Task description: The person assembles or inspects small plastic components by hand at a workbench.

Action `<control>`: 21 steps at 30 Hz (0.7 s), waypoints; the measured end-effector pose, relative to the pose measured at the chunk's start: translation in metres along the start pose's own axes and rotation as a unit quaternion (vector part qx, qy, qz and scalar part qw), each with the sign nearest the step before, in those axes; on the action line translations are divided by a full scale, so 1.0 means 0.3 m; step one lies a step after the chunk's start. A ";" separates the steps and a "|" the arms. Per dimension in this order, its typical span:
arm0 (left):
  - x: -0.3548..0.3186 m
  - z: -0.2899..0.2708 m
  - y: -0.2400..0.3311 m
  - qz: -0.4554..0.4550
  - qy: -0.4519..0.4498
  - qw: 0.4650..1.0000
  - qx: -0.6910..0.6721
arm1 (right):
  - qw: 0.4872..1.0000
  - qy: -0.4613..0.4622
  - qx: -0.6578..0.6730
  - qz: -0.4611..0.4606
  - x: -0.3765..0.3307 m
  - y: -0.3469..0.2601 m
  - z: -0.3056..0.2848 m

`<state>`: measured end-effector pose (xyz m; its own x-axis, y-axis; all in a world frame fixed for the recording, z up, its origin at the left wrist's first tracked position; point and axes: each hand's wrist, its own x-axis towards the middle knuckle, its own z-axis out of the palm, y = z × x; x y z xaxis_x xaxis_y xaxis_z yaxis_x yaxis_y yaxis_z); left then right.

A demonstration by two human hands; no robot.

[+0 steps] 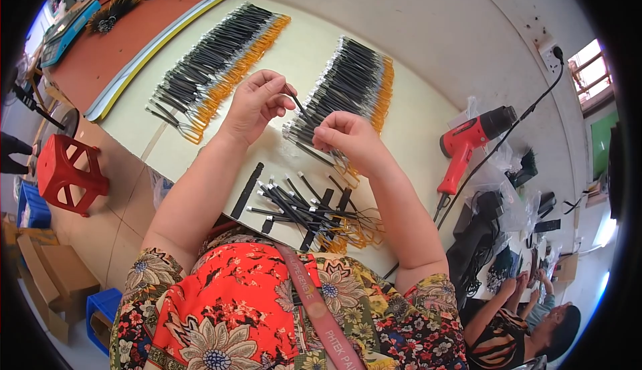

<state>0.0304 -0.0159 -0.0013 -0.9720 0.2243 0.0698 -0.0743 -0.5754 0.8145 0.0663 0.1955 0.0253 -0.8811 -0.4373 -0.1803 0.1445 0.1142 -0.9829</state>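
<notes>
My left hand (257,106) is raised over the table, thumb and finger pinching one end of a short black-sleeved cable (297,102). The cable slants down toward my right hand (351,140), whose fingers are curled closed; what they hold is hidden. Behind my right hand lies a long row of black cables (354,69) with silver ends and orange wire loops. A matching row (221,62) lies beyond my left hand. Near my body, a loose pile of the same cables (291,199) lies crossed, with orange loops (344,233) toward me.
Flat black strips (248,190) lie beside the pile. A red heat gun (468,142) with its cord rests at the right by the wall. A red stool (70,172) and cardboard boxes (70,269) stand on the left floor. Another person (515,330) works at lower right.
</notes>
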 end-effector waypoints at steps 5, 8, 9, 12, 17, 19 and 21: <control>0.000 0.000 0.000 0.000 -0.002 1.000 0.004 | 1.000 -0.003 0.002 -0.008 -0.002 0.004 -0.007; -0.005 0.009 0.006 -0.012 -0.011 1.000 0.014 | 1.000 0.002 -0.029 0.005 -0.007 -0.006 -0.017; -0.009 0.017 0.013 -0.022 0.004 0.999 0.024 | 0.993 0.037 -0.116 0.010 -0.018 -0.027 -0.012; -0.008 0.005 0.004 -0.019 0.032 0.997 0.063 | 0.953 0.097 -0.282 -0.043 -0.032 -0.031 -0.019; 0.004 -0.005 0.001 0.015 0.116 0.985 0.126 | 0.784 0.166 -0.551 -0.235 -0.052 -0.027 -0.060; 0.004 -0.008 0.003 0.011 0.127 0.985 0.118 | 0.764 0.162 -0.574 -0.248 -0.052 -0.014 -0.072; 0.006 -0.013 0.001 0.001 0.132 0.985 0.111 | 0.742 0.159 -0.596 -0.262 -0.048 0.003 -0.077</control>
<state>0.0276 -0.0188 -0.0033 -0.9983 -0.0059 -0.0573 -0.0507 -0.3820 0.9228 0.0689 0.2224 0.0279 -0.7648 -0.4890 0.4196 -0.5892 0.7943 -0.1482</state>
